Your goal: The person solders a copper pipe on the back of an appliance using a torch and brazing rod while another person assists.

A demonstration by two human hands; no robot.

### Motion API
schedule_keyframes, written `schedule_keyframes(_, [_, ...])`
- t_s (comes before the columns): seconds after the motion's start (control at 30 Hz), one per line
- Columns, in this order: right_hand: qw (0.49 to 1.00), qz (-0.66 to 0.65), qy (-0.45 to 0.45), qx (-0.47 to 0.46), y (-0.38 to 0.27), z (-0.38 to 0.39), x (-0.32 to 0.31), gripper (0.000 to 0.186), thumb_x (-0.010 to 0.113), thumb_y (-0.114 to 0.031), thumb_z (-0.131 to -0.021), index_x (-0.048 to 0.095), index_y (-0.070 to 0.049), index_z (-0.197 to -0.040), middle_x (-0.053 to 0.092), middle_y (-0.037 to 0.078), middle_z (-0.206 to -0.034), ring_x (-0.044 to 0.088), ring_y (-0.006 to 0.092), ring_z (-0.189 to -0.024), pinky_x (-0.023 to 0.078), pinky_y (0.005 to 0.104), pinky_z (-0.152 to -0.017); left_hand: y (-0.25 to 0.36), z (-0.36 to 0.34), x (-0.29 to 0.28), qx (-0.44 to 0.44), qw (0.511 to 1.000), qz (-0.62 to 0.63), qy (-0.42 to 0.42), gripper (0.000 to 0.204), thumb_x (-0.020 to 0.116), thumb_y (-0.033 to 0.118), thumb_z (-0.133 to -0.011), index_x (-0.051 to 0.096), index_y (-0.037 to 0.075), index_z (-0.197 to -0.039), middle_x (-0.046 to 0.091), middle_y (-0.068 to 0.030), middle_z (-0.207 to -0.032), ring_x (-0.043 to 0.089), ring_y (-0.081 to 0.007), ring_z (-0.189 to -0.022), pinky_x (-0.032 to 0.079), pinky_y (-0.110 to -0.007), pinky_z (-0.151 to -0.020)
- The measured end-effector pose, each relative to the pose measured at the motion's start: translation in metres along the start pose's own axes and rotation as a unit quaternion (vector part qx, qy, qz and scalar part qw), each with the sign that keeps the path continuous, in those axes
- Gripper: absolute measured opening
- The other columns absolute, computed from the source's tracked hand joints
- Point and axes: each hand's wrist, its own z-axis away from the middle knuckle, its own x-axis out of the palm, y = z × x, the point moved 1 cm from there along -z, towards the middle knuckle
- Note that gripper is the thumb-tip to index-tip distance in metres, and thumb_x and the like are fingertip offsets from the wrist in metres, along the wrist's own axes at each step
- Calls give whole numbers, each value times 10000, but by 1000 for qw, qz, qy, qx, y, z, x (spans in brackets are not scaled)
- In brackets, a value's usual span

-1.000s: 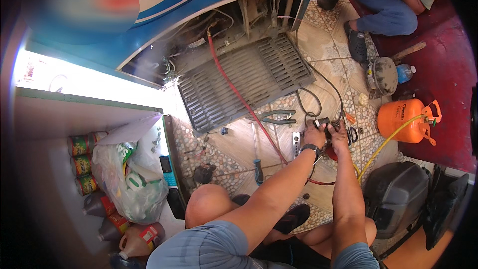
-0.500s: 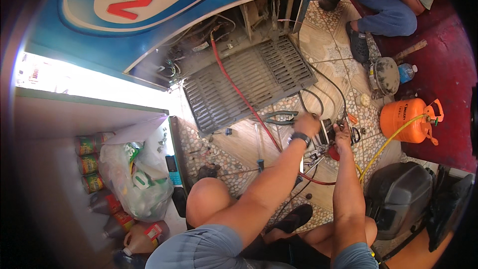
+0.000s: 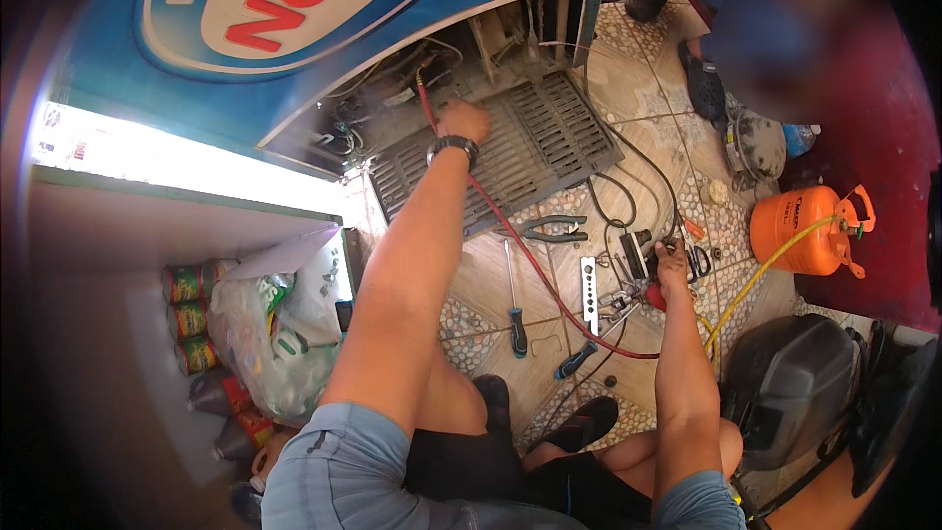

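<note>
The blue cabinet [image 3: 363, 25] stood open along its lower side, the slotted panel [image 3: 549, 142] lay in front of it, and the red hose [image 3: 535, 272] ran from inside the cabinet down across that panel. The left hand [image 3: 464, 122] was over the panel by the hose, its fingers curled in and largely hidden, so whether they gripped the hose could not be told. The right hand [image 3: 672, 265] had bent fingers close beside a black block [image 3: 637, 253], their opening and hold too hidden to tell.
</note>
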Motion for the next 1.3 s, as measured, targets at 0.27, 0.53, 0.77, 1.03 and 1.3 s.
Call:
schedule_keyframes(0.27, [997,-61,-53,14,6,-6,14,478,644,-196,-973,475,1,-1374,621,233,-1276,610,338,-1140,460,368,-982,10,106,-9,129,991,29,1,665,604,332,-940,405,-29,-1462,634,-295,-1248,629,-419,-1150,496,-464,-989])
schedule_keyframes(0.53, [991,-87,-47,89,-12,7,10,517,660,-209,-972,459,12,-1394,624,221,-1283,611,303,-1152,467,367,-966,61,318,32,460,780,69,-418,467,655,329,-934,595,27,-1285,676,-213,-1165,647,-392,-1074,511,-464,-923])
schedule_keyframes(0.77, [999,0,-45,26,-2,20,-5,421,671,-219,-966,540,30,-1278,690,150,-1111,650,247,-985,516,356,-848,80,327,45,494,785,-27,-372,413,663,321,-913,636,-21,-1144,688,-222,-1083,670,-389,-1018,516,-483,-897])
schedule_keyframes(1.03, [996,-22,-81,8,-33,5,-56,414,673,-263,-950,562,-1,-1251,672,156,-1088,653,227,-887,541,345,-715,114,305,5,454,821,19,-345,399,669,345,-909,667,38,-1163,695,-215,-1095,675,-381,-1046,533,-481,-895])
schedule_keyframes(1.3, [989,-10,-85,121,-35,49,-21,449,671,-232,-966,460,-37,-1310,622,131,-1062,641,231,-858,527,357,-669,35,136,4,65,888,404,-209,321,616,317,-955,683,33,-1089,719,-170,-919,691,-286,-923,549,-435,-826])
